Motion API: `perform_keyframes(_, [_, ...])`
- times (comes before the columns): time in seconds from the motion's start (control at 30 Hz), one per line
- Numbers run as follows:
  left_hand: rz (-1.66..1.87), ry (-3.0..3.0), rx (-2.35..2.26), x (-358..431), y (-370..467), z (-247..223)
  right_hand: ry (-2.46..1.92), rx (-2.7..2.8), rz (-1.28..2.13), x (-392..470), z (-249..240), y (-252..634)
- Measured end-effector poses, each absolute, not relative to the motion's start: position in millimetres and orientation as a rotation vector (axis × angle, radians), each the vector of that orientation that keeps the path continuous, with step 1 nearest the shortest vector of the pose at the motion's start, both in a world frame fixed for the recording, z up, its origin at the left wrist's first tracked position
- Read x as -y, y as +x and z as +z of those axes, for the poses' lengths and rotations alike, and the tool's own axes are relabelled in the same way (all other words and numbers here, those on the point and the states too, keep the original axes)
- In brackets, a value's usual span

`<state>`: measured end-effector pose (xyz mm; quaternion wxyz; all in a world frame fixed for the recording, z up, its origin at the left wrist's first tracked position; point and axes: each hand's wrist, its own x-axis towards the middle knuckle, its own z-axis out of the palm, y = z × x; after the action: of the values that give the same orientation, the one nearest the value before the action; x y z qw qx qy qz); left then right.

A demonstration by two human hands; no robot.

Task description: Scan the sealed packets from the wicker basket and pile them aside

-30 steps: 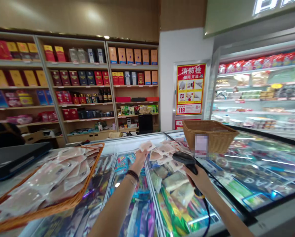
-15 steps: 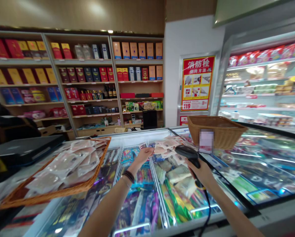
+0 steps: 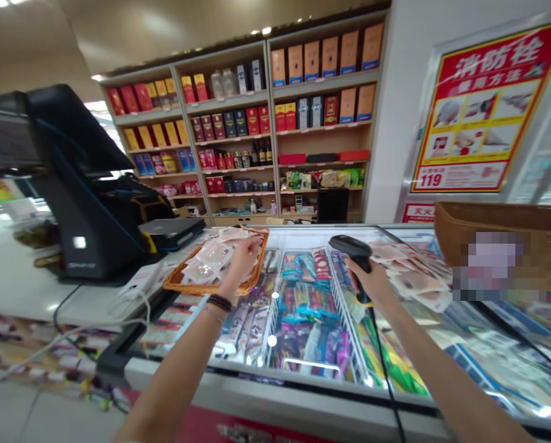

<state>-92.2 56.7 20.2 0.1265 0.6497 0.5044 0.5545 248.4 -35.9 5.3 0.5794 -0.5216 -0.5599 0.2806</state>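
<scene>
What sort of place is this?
Most likely a shop, around its checkout: the right hand holds a corded handheld scanner, a till-like terminal stands at the left, and wall shelves hold boxed goods and bottles.

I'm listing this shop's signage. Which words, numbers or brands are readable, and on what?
"消防栓": red poster, top
"使用方法": same poster, beneath
"119": same poster, lower left
"灭火": sign below poster; remainder unreadable
Too small or blurred: poster small print, boxes, till, freezer front, basket tag

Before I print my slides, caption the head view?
Left hand at a basket of packets, right hand holding a scanner.
</scene>
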Motion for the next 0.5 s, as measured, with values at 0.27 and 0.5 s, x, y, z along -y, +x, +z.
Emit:
perform_keyframes(0.27, [1.426,1.804,-2.455,-39,-172,1,-1.112,1.381,0.861,19,-11,163])
perform_keyframes(0.5, [1.159,1.541,-2.560,-44,-195,7,-1.131,1.529,0.860,22,-23,151])
